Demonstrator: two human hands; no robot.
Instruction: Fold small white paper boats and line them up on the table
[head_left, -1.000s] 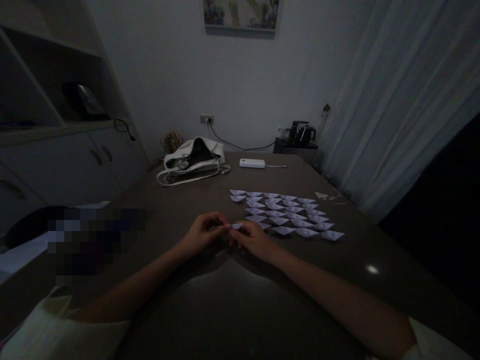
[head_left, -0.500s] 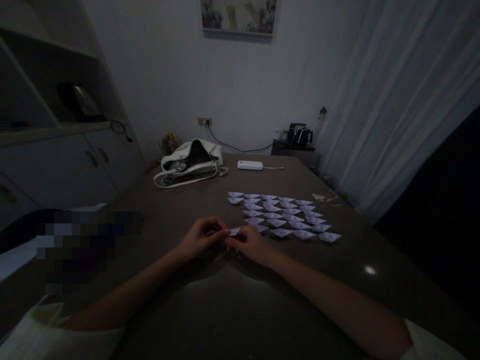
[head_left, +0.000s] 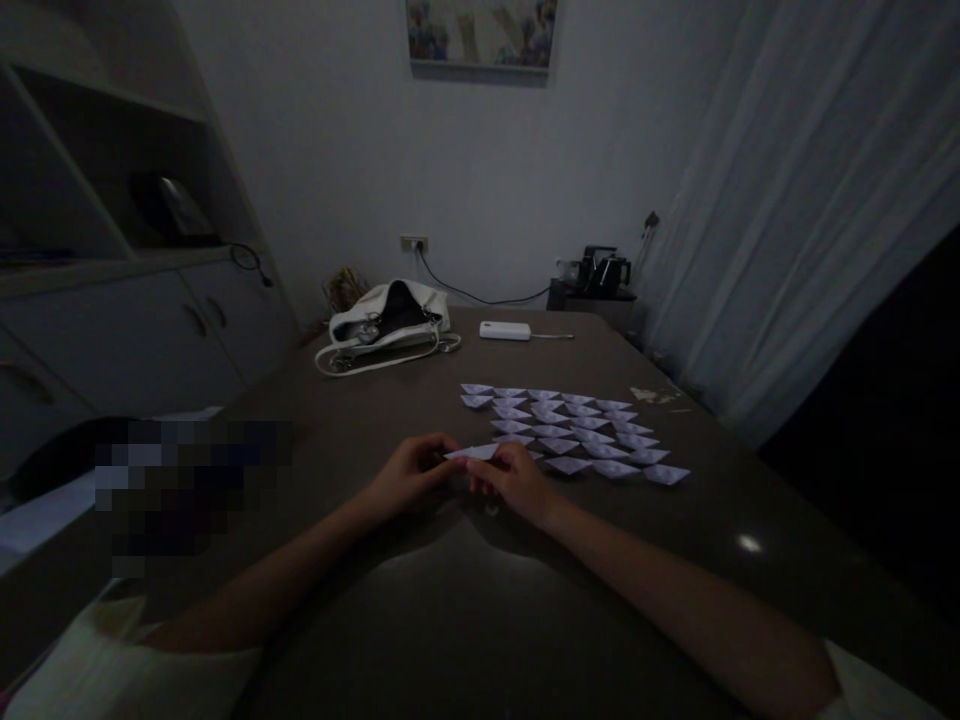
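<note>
Between my hands, just above the dark table (head_left: 390, 620), is a small folded piece of white paper (head_left: 480, 453), pointed at its left end. My left hand (head_left: 415, 475) pinches its left side between thumb and fingers. On the right side, my right hand (head_left: 517, 483) grips the same paper, thumb towards my left fingertips. Directly beyond and to the right stand several small white paper boats (head_left: 559, 420) in close rows. My right hand partly hides the nearest left boat of the rows.
A white handbag (head_left: 390, 325) lies at the far left of the table, with a white power bank (head_left: 505, 330) and short cable to its right. Paper scraps (head_left: 652, 395) lie near the right edge. At left are white sheets (head_left: 52, 510) and a blurred patch.
The folded paper shows more of its length between my hands and looks wider, with a pointed left end. Both hands still hold it. The whole view has shifted slightly.
</note>
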